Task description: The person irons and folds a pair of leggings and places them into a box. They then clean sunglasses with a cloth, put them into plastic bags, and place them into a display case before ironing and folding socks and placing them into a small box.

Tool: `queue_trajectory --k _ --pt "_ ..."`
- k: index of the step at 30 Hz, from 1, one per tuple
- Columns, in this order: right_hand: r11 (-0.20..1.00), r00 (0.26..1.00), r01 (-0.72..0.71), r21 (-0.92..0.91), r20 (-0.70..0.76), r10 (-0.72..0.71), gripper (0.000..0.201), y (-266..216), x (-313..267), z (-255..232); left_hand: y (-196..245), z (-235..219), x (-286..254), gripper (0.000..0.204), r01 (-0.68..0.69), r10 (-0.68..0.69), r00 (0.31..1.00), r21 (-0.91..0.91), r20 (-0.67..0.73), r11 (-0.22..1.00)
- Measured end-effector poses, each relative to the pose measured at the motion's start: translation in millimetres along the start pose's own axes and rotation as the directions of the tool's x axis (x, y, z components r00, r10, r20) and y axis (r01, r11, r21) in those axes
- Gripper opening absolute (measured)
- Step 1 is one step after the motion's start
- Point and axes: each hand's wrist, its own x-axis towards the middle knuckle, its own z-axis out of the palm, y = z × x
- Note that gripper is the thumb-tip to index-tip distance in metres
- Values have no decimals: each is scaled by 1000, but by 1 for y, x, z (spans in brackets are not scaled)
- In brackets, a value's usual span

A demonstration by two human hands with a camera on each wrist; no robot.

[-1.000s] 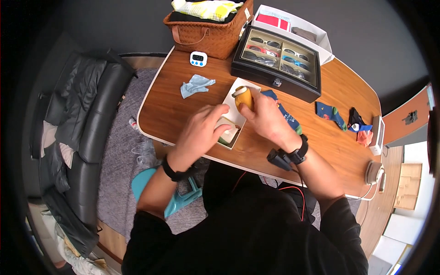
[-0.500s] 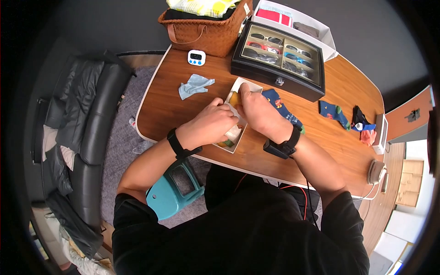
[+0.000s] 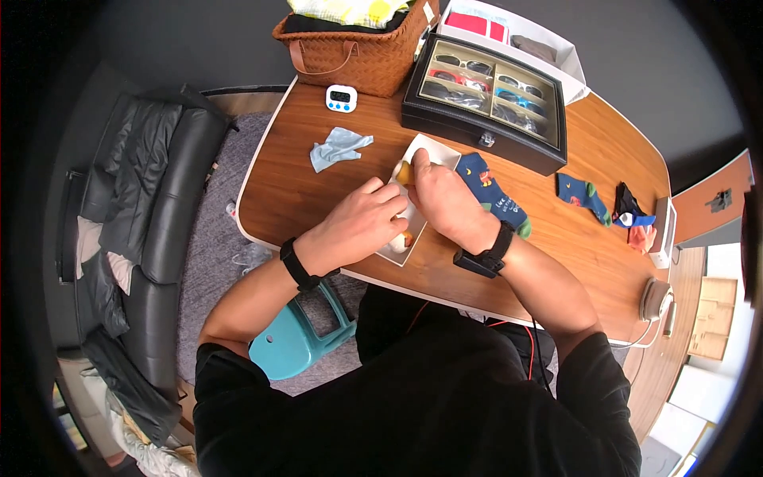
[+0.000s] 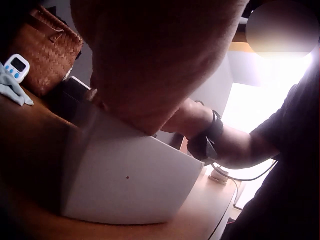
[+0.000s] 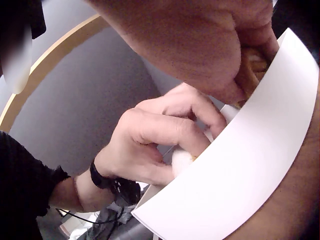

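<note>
A narrow white box (image 3: 447, 151) stands near the table's front edge, with both hands reaching into it. My right hand (image 3: 449, 195) grips a mustard-yellow rolled sock (image 3: 406, 174) at the far end; its folded brown cloth (image 5: 250, 67) shows under the fingers in the right wrist view. In the nearer half, my left hand (image 3: 350, 226) has its thumb and fingers curled about a soft white bundle (image 5: 181, 161). The box wall (image 5: 240, 170) hides the fingertips. From the left wrist, the left hand's underside and the box's outer side (image 4: 130, 160) fill the view.
Dark blue patterned socks (image 3: 493, 197) lie right of the box, with another sock (image 3: 580, 195) farther right. Behind stands a black glasses case (image 3: 477, 131). A light blue cloth (image 3: 339, 148), a white timer (image 3: 341, 98) and a woven basket (image 3: 350, 71) are at the left.
My right hand has brought the mustard rolled sock down into the box's far end. My left hand has moved right and down over the near half, its fingers curling in.
</note>
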Motion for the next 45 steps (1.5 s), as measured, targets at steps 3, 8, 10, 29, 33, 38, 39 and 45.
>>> queue_trajectory --k 3,8,10,29,33,38,39,45 --pt "999 1000 -8 -50 19 9 28 -4 -1 0 -1 0 -2 10 -22 27 998 -87 53 996" --pt "993 998 -27 -112 52 33 27 -6 -1 6 -4 0 -9 7 44 11 941 -154 338 987" --pt "996 998 -54 -67 23 55 29 -6 -2 12 -3 -3 -8 7 49 23 933 -190 359 981" --pt "991 999 -34 -132 13 36 20 -7 -3 16 22 -27 -29 41 174 -104 935 -186 338 967" --pt "980 1000 12 -197 8 -11 18 -20 -5 12 27 -18 -35 46 179 -133 939 -123 318 976" --pt "988 969 75 -134 244 -41 28 -42 -13 12 33 -13 -38 47 173 -151 958 -69 246 983" --pt "988 969 76 -135 243 -41 28 -43 -16 13 34 -12 -39 47 154 -142 969 -47 201 987" --pt "997 978 54 -62 205 -40 33 -43 -22 10 46 -10 -47 39 93 -91 995 50 -36 994"
